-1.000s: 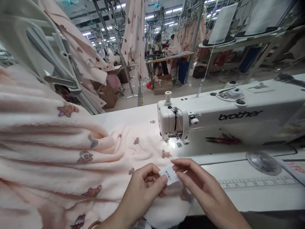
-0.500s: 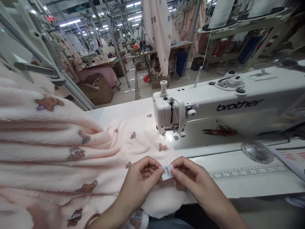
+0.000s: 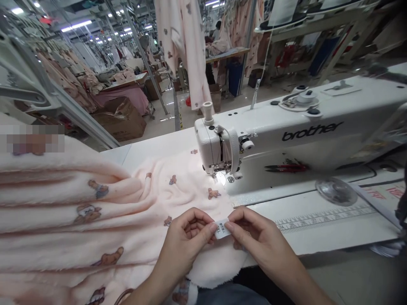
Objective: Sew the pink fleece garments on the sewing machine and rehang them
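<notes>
Between my two hands is a small white size label (image 3: 222,228) with dark printing that includes "XL". My left hand (image 3: 193,237) pinches its left edge between thumb and fingertips. On the other side, my right hand (image 3: 254,234) grips the right edge the same way. Beneath both hands spreads pale pink fleece fabric (image 3: 133,231) with brown bear prints, its raw edge near my lap. The fleece reaches up to the needle area of a white sewing machine (image 3: 211,146), whose lamp lights the cloth there.
Red-handled thread snips (image 3: 286,168) lie on the machine bed. A clear round dish (image 3: 337,191) and printed paper (image 3: 378,199) rest to the right, beyond a ruler strip (image 3: 305,220). Pink garments (image 3: 190,46) hang ahead; a cardboard box (image 3: 119,118) stands on the floor.
My view has shifted slightly, so the machine and background sit further left. Both hands keep their pinch on the label, which is turned a little. Hanging garments ahead have swung left.
</notes>
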`<act>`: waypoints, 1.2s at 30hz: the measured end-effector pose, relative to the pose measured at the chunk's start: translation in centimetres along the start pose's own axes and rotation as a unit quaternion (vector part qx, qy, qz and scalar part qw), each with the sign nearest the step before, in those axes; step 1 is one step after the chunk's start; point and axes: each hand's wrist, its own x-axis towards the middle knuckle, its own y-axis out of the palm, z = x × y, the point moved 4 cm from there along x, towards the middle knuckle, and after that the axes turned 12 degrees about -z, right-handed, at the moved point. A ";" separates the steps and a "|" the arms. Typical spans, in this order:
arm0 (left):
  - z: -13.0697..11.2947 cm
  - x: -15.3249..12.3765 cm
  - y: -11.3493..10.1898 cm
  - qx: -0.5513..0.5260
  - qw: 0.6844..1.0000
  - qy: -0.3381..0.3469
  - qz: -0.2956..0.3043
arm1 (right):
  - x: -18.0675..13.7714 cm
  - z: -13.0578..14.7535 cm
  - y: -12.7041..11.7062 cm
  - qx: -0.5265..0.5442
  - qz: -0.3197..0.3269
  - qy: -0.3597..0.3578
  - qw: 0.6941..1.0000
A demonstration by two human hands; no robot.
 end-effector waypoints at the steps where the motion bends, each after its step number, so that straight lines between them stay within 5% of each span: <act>1: 0.1 0.0 0.0 0.003 1.000 -0.004 0.000 | 0.0 0.0 0.0 -0.004 -0.002 -0.003 1.000; 10: -1.0 0.5 0.5 0.066 0.997 -0.027 0.015 | 0.1 -0.3 -0.6 -0.016 -0.015 -0.018 1.000; 14: -3.3 3.5 0.0 0.180 0.978 0.084 -0.056 | 0.5 -1.7 -1.3 -0.102 -0.068 -0.090 0.988; 16: -3.6 5.9 -0.4 0.245 0.955 0.134 -0.102 | 0.6 -2.7 -1.1 -0.208 -0.114 -0.214 0.948; 18: -2.8 8.3 -0.9 0.277 0.944 0.132 -0.120 | 0.4 -3.6 -0.4 -0.304 -0.154 -0.343 0.875; 20: -1.7 9.9 -1.4 0.279 0.947 0.106 -0.122 | 0.3 -4.3 0.3 -0.368 -0.162 -0.412 0.818; 22: -1.2 10.4 -1.6 0.272 0.950 0.092 -0.121 | 0.4 -4.3 0.6 -0.391 -0.149 -0.440 0.794; 28: -1.3 8.9 1.1 0.205 0.977 0.039 -0.039 | 2.3 -2.4 -0.8 -0.327 -0.112 -0.372 0.861; 36: 1.3 10.2 2.2 0.211 0.976 0.004 -0.059 | 3.2 -3.8 -0.7 -0.384 -0.134 -0.375 0.833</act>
